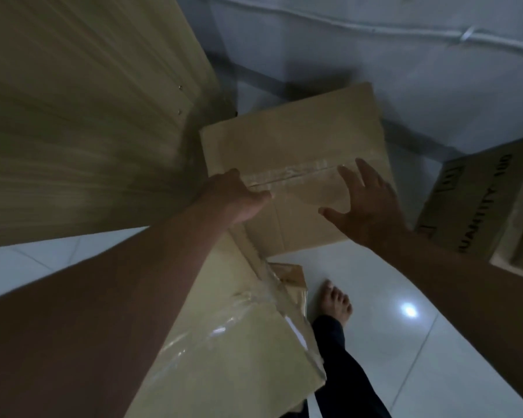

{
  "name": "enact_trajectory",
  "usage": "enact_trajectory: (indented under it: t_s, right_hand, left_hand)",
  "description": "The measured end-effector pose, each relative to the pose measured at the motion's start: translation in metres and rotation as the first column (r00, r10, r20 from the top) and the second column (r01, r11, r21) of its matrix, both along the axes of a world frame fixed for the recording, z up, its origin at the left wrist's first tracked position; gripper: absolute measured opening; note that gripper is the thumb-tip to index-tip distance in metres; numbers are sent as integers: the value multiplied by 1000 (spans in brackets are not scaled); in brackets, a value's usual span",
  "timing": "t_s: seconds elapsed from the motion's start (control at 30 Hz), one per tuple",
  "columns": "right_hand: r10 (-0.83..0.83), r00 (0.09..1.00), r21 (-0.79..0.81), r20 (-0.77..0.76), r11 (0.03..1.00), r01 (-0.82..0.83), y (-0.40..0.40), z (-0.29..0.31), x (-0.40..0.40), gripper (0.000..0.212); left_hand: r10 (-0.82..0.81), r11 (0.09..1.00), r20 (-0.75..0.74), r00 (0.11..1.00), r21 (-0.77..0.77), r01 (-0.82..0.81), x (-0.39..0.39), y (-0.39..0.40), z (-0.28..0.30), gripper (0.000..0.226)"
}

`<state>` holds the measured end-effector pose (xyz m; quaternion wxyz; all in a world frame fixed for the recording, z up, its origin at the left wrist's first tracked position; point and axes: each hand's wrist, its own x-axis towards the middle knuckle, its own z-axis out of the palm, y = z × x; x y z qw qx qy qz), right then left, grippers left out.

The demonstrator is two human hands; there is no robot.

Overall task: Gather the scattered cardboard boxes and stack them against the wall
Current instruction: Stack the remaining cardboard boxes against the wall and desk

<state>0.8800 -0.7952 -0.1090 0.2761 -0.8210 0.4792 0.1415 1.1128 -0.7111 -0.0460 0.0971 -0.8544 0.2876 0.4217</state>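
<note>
Hands first: your left hand (239, 196) sits at the left edge of the taped box (293, 164) at frame centre, thumb lying on the top face near the tape seam; the other fingers drop past the edge out of sight, so can't tell how firmly it grips. Your right hand (364, 203) is spread wide, fingers straight, over the box's right half; can't tell if the palm touches the cardboard. The box's far side is toward the grey wall (375, 64) at upper right, its left side just beside the tan ribbed panel (73, 116) filling the upper left. A 2nd box (230, 342) w/ torn, shiny tape lies under your left forearm at lower centre, running up toward the taped box. A 3rd box (477, 203) w/ black print sits at the right edge, apart from the others. Bare foot (337, 303) and dark trouser leg stand on the white tiled floor (420, 327) at bottom centre-right.
</note>
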Motion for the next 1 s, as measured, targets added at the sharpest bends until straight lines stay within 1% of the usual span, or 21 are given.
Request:
enact_trajectory:
  t_s: [0.13,0.2,0.3,0.33,0.43,0.47,0.57,0.63,0.73,0.8,0.87,1.0]
  right_hand:
    - [0,1000,-23,-14,1000,-1,-5,-6,5,93]
    - [9,999,-17,-46,1000,-9,-10,-11,6,97]
    - [6,995,1,-104,1000,-6,-18,-22,4,106]
    - [14,992,10,-124,1000,-13,-21,-25,2,108]
    - [62,989,17,-132,998,-61,-24,-33,-5,114]
    - [69,990,20,-122,998,-67,-25,-36,-7,115]
    - [30,993,45,-110,999,-25,-28,-43,-13,119]
    - [-25,998,66,-64,997,30,-28,-48,-17,124]
    - [-120,992,62,-34,991,122,-25,-51,-26,132]
    - [-180,983,62,-33,981,182,-22,-51,-32,131]
    - [-254,966,65,-48,964,257,-21,-51,-39,129]
    - [-391,917,68,-77,916,396,-18,-46,-59,125]
  left_hand:
    - [15,1000,14,1000,15,-15,14,-15,-2,87]
    - [73,997,40,997,27,-74,24,-21,-7,83]
    - [174,985,53,983,11,-175,36,-18,-32,82]
    - [196,981,41,980,3,-196,37,-15,-41,86]
    - [236,971,-24,971,37,-236,34,-11,-64,116]
    - [266,963,-37,963,52,-264,31,-11,-68,123]
    - [316,948,-32,948,50,-314,25,-13,-79,133]
    - [327,945,-16,945,14,-327,26,-11,-89,139]
    - [251,967,35,967,-39,-250,26,-13,-99,137]
    - [179,980,53,982,-96,-174,28,-18,-104,133]
    - [108,981,41,993,-164,-100,27,-31,-107,131]
    - [-30,978,4,1000,-206,30,12,-62,-106,131]
